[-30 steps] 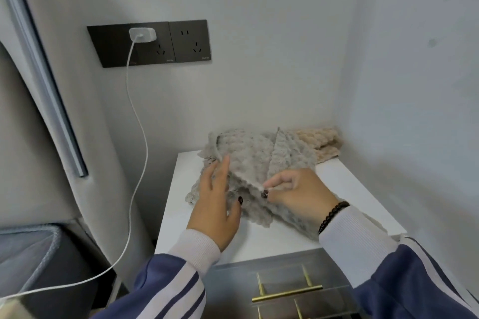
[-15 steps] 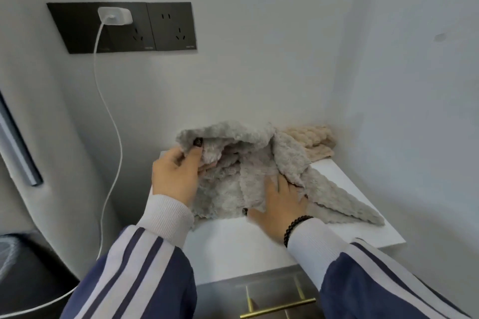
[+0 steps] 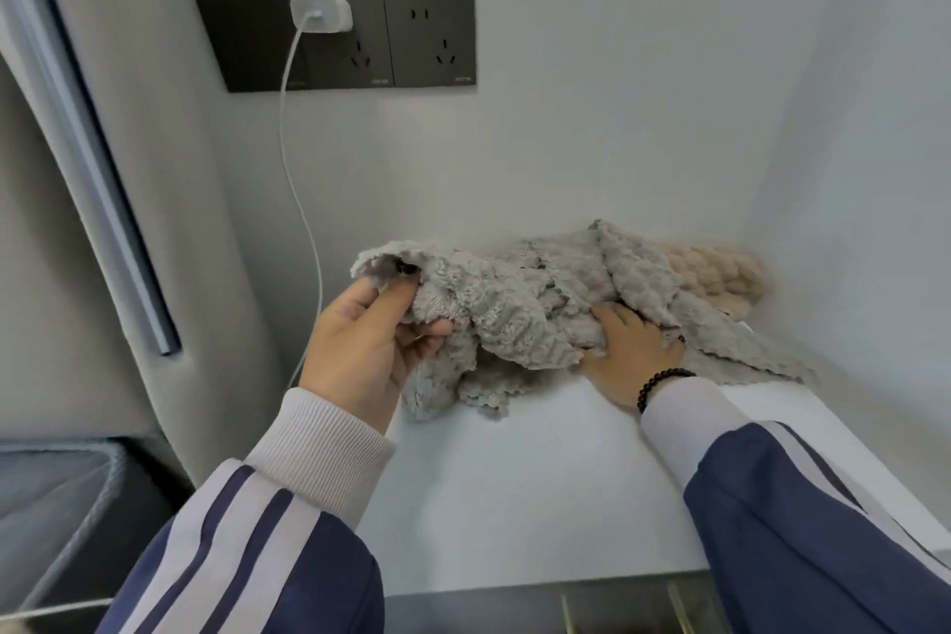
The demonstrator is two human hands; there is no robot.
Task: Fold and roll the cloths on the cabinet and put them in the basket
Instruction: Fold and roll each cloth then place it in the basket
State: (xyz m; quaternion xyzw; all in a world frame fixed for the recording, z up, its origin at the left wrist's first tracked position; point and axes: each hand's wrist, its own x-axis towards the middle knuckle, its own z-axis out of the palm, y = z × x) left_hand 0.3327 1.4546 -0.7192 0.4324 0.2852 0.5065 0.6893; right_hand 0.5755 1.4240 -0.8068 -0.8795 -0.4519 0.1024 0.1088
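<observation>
Two hands at work, listed near to far. Item one, your left hand (image 3: 370, 340): raised off the cabinet (image 3: 514, 479) at its left edge, fingers and thumb curled round a bunched corner of the grey cloth (image 3: 514, 309). Item two, your right hand (image 3: 633, 350): fingers straight, pressing the cloth's middle flat to the top, its right flap draped over the fingertips. Item three, the grey cloth itself: crumpled between both hands, front hem hanging loose near the left hand. Item four, beige cloth (image 3: 720, 273): farther back in the corner, touching the grey one. Item five, basket (image 3: 62, 505): low at your left, well apart. Risks, as judged: lifting the left corner without squaring the edges may set a crooked fold; dragging could pull the beige cloth along; the loose hem could slip off the edge.
</observation>
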